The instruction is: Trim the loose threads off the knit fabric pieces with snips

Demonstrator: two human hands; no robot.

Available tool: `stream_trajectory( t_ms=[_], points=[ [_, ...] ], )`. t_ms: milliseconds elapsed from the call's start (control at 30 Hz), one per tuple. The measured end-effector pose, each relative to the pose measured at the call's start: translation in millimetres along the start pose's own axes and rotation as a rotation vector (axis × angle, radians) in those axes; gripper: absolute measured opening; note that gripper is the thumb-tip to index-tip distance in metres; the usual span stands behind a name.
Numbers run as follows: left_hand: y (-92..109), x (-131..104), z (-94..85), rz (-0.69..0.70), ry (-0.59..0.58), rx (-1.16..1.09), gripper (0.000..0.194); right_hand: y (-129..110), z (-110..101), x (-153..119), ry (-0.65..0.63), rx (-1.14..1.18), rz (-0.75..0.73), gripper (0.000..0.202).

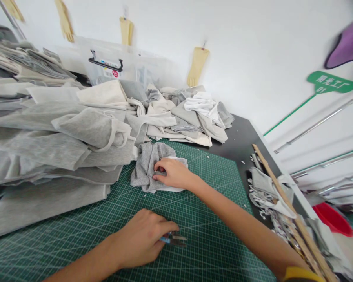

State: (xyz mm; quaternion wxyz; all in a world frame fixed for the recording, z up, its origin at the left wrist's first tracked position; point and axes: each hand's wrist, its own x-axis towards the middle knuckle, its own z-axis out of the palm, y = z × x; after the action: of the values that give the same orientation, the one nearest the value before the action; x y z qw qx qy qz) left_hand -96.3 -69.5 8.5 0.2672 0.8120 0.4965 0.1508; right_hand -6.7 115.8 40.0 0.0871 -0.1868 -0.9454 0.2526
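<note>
While the left hand (144,235) closes around blue-handled thread snips (178,237) on the near part of the green cutting mat (206,231), a crumpled, heathered-gray cloth (144,167) edged with white lies toward the mat's far side. The right hand (172,172) rests on it, fingers bent; whether they pinch a fold cannot be told. Beyond the mat, a clear storage box (129,67) shows indistinct pale contents; right of the mat sits a red basin (331,219), its contents unclear.

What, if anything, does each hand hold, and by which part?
The left hand holds snips by the blue handle; the right hand rests on grey cloth, grip unclear.
</note>
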Motion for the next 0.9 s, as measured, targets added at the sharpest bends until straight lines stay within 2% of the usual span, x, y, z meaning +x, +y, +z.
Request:
stream_trajectory(
  t_ms=[133,267,367,500,567,667,733,800,867,900],
  points=[
    [0.2,-0.4,-0.4,0.009,0.0,0.02,0.042,9.5,17.1,5.0,0.113,0.165,0.067,0.008],
    [1.0,-0.4,-1.8,0.008,-0.005,0.018,0.042,18.8,18.9,2.2,0.219,0.431,0.196,0.021],
    [1.2,-0.7,-1.8,0.001,-0.008,0.015,0.042,26.4,0.7,-8.2,0.298,0.588,0.276,0.036],
    [0.4,-2.0,-0.4,0.005,-0.019,0.011,0.043,32.7,-49.4,-40.1,0.394,0.652,0.342,0.035],
    [0.1,-2.1,-0.1,-0.001,-0.021,0.01,0.045,35.5,-78.7,-71.3,0.429,0.579,0.388,0.027],
    [0.4,-1.4,-0.1,0.005,-0.015,0.039,0.048,50.3,-115.1,-146.0,0.496,0.079,0.582,0.015],
    [0.8,-0.8,0.0,0.022,-0.02,0.079,0.043,73.5,-130.5,-209.5,0.579,-0.267,0.685,0.01],
    [0.9,-0.7,0.1,0.037,-0.023,0.108,0.039,104.6,-137.7,-272.9,0.515,-0.441,0.824,0.012],
    [0.7,-1.2,0.5,0.046,-0.016,0.117,0.038,133.3,-137.2,-325.7,0.347,-0.395,0.912,0.014],
    [0.7,-1.6,0.8,0.047,-0.012,0.117,0.039,143.3,-135.0,-345.7,0.312,-0.381,0.921,0.018]
  ],
)
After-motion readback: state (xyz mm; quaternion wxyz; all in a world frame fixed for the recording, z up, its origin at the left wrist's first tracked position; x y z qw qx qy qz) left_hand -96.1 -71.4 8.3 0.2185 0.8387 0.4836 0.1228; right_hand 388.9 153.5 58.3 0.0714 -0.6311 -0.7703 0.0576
